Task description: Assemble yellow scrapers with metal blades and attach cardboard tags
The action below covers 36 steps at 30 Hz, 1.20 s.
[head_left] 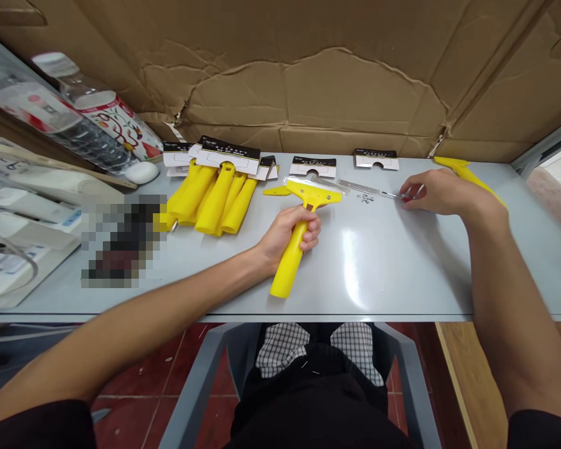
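My left hand is wrapped round the neck of a yellow scraper, which is tilted with its wide head up and its hollow handle end toward me. A strip of clear material runs along the head's top edge. Further right, my right hand pinches the end of a thin, shiny metal piece just above the table; its exact kind is unclear. Beside its tip lie a flat metal strip and several small screws. A yellow piece lies behind the scraper's head.
Yellow scraper handles with header cards are heaped at left. Two more cards lie along the cardboard wall. Another yellow piece sits behind my right wrist. Plastic bottles and a white mouse stand far left.
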Motion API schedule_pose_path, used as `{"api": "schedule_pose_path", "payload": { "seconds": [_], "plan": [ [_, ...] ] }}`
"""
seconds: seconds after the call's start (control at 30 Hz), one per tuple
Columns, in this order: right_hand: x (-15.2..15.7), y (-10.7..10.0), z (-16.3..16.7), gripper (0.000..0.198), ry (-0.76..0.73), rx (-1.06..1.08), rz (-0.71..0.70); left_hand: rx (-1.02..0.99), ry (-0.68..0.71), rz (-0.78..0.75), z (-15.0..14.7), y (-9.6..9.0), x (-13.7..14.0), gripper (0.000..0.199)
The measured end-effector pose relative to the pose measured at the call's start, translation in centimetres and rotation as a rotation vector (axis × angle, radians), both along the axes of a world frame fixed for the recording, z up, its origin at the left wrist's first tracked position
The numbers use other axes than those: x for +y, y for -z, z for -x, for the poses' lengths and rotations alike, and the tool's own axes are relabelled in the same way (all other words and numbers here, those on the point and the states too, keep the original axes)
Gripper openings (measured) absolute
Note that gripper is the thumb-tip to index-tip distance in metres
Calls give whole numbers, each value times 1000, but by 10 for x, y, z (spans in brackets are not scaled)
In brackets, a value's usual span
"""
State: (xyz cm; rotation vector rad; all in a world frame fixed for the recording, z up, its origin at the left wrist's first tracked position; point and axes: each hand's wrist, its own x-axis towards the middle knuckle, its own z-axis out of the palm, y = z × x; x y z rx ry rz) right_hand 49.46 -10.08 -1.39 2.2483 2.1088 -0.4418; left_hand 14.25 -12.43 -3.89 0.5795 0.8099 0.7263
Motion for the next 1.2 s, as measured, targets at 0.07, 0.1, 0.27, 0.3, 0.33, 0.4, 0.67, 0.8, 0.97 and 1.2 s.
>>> {"api": "schedule_pose_path", "payload": {
  "seconds": [0.07,0.1,0.27,0.3,0.33,0.4,0.67,0.8,0.97,1.2],
  "plan": [
    [1,1,-5,28,12,-6,15,4,-6,0,0,0,0,18],
    [1,0,-8,28,26,-13,31,7,-7,-1,-1,-1,-1,18],
    [1,0,-10,20,-21,-17,37,25,4,-32,0,1,-1,18],
    [0,0,-6,20,-46,4,37,28,6,-39,0,2,-1,19],
    [-2,1,0,21,-68,29,41,29,7,-45,0,2,-1,19],
    [-5,2,15,21,-103,72,46,31,9,-55,0,2,0,20],
    [-21,1,65,22,-302,213,38,59,19,-94,0,1,-1,20],
    [-23,-3,68,24,-350,253,-75,66,17,-112,0,0,-3,21],
    [-24,-7,66,23,-343,275,-263,72,5,-113,-1,-1,-3,19],
    [-27,-9,71,19,-382,350,-418,51,28,-135,0,4,-1,19]
  ]
}}
